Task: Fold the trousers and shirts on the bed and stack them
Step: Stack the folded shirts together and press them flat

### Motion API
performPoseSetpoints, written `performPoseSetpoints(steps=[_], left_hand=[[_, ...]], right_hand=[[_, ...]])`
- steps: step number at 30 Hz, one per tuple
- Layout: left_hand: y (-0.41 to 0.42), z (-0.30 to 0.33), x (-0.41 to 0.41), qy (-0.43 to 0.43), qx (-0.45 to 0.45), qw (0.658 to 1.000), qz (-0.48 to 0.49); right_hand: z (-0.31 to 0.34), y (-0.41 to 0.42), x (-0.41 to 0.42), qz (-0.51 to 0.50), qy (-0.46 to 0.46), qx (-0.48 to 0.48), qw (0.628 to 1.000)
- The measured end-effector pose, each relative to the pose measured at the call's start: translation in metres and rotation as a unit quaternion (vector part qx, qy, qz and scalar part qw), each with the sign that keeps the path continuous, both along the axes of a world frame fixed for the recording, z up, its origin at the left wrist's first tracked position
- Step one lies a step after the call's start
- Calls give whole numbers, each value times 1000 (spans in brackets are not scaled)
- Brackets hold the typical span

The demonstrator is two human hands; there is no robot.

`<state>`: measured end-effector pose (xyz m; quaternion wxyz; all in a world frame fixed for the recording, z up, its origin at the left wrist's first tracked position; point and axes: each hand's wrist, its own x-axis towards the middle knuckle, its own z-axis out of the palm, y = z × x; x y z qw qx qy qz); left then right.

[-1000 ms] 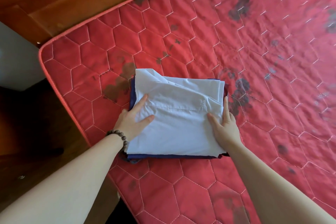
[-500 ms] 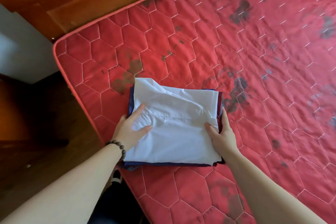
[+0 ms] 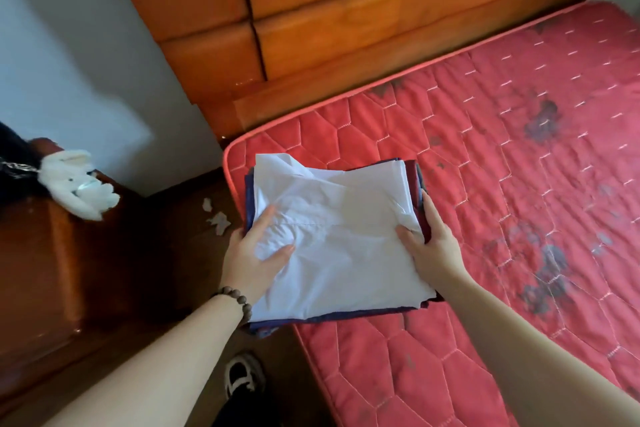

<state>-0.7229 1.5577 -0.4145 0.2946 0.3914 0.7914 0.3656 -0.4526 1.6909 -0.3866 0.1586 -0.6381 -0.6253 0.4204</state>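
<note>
Big red quilted mattress (image 3: 485,184) fills the right of the frame, and at its left corner mid-frame sits the folded stack (image 3: 343,314) topped by a white shirt (image 3: 346,243), left hand (image 3: 247,258) and right hand (image 3: 433,250) gripping its side edges.

The stack of folded clothes (image 3: 339,239) lies at the mattress's (image 3: 502,184) near-left corner, overhanging its left edge; headboard (image 3: 346,28) behind, cabinet (image 3: 52,270) left.
</note>
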Motion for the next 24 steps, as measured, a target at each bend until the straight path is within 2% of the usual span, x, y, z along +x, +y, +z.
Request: performPoseSetpoints(steps=[6,12,16,18,21,24], left_hand=[[30,-4,-57,11,4,997,75],[69,-30,-67,-2,10,988,153],[86,-60,-68,-41,-58,991,118],[89,-67,-67,-49,-71,988,130],[89,-64,-62,-40,-24,987,157],[95,-53,-50,6,46,986,160]], right_hand=[[3,68,-82,74,-3,29,997],[-11,137,-126,125,-9,36,991],[-51,167,-139,128,-40,-74,988],[-68,174,-141,103,-46,-110,988],[-76,183,-139,103,-25,-78,991],[-72,197,-135,113,-13,-27,993]])
